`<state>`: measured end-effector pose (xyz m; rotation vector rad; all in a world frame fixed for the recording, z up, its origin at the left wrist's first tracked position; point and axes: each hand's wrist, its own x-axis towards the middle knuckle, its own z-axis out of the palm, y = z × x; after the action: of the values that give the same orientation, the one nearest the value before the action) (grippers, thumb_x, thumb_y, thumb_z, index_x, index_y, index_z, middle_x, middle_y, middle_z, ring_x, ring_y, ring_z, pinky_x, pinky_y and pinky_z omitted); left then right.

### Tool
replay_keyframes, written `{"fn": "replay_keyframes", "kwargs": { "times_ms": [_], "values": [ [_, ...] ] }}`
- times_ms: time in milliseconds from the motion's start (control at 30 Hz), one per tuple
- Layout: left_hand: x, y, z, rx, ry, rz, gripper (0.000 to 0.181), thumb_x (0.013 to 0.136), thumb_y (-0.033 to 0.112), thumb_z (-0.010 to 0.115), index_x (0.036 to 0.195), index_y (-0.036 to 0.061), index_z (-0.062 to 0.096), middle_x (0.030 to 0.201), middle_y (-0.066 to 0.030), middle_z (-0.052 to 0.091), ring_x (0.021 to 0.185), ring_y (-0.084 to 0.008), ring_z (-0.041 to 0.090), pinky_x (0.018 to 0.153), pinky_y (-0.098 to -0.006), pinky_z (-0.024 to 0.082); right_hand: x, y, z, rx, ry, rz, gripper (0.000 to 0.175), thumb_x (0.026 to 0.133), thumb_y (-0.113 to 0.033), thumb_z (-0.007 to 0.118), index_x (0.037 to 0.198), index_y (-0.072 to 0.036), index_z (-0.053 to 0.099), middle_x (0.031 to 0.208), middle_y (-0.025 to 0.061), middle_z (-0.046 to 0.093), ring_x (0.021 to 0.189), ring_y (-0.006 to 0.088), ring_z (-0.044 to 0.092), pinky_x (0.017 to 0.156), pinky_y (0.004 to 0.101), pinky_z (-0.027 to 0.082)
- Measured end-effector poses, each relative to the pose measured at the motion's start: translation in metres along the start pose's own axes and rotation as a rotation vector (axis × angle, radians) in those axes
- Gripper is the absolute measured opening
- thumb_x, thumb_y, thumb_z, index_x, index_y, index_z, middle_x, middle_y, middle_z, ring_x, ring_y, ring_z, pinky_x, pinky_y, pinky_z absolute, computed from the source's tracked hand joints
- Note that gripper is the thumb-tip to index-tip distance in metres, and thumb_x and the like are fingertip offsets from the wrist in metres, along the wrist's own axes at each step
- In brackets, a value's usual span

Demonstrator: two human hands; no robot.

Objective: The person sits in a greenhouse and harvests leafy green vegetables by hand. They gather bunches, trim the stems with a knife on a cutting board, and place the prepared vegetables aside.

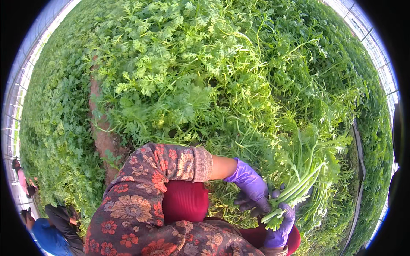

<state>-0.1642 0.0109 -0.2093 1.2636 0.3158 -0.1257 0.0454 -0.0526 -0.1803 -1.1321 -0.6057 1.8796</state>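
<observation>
Both my hands wear thin purple gloves and meet at the lower right. My right hand point(284, 217) is closed around the lower stems of a bunch of leafy greens point(302, 185), which look like crown daisy. The stem ends point down toward me, and the leaves fan out up and to the right. My left hand point(254, 196) reaches across from the left with curled fingers, close against the stem ends. Its fingertips are partly hidden, and whether it grips anything is unclear.
Dense greens point(179, 73) grow ahead, with flattened stems at centre right. A bare soil strip point(104, 140) runs at left, and a dark strip edge point(360, 166) at right. A person in blue point(53, 235) crouches at lower left; another person in pink point(22, 179) is farther off.
</observation>
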Motion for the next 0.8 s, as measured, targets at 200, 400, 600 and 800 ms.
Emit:
{"fn": "replay_keyframes", "kwargs": {
  "times_ms": [200,400,600,800],
  "values": [
    [-0.064,-0.107,-0.044,0.109,0.965,-0.255,0.043,0.092,0.035,0.056,0.125,0.0063,0.056,0.102,-0.0151,0.066,0.076,-0.0191,0.065,0.069,-0.0365,0.054,0.006,-0.013,0.002,0.212,-0.004,0.005,0.049,0.08,-0.014,0.062,0.124,0.002,0.046,0.08,0.0062,0.049,0.071,0.0217,0.051,0.082,0.0425,0.05],
    [-0.22,-0.214,-0.048,0.654,1.57,-1.302,0.041,0.09,0.024,0.058,0.128,0.0099,0.05,0.079,-0.0133,0.059,0.068,-0.0243,0.061,0.063,-0.038,0.054,0.006,-0.011,-0.002,0.191,0.024,0.062,0.059,0.079,-0.012,0.063,0.133,-0.002,0.039,0.077,0.0031,0.046,0.07,0.0206,0.05,0.079,0.0437,0.05],
    [-0.274,-0.209,-0.046,0.621,1.883,-1.025,0.026,0.087,0.016,0.058,0.112,0.0161,0.062,0.101,-0.0128,0.067,0.088,-0.0322,0.064,0.08,-0.0422,0.051,0.009,-0.004,-0.018,0.103,0.182,0.13,0.047,0.065,-0.013,0.066,0.107,0.0,0.053,0.074,0.0094,0.05,0.066,0.0281,0.052,0.07,0.0433,0.051],
    [-0.322,-0.201,-0.08,0.818,2.017,-0.959,0.03,0.087,0.022,0.059,0.116,0.0157,0.063,0.103,-0.0112,0.068,0.087,-0.0259,0.067,0.082,-0.0394,0.05,-0.012,-0.029,0.021,-0.143,0.233,0.19,0.032,0.082,-0.03,0.056,0.098,-0.003,0.049,0.093,0.0075,0.047,0.082,0.0207,0.044,0.073,0.0307,0.036]
  ]
}}
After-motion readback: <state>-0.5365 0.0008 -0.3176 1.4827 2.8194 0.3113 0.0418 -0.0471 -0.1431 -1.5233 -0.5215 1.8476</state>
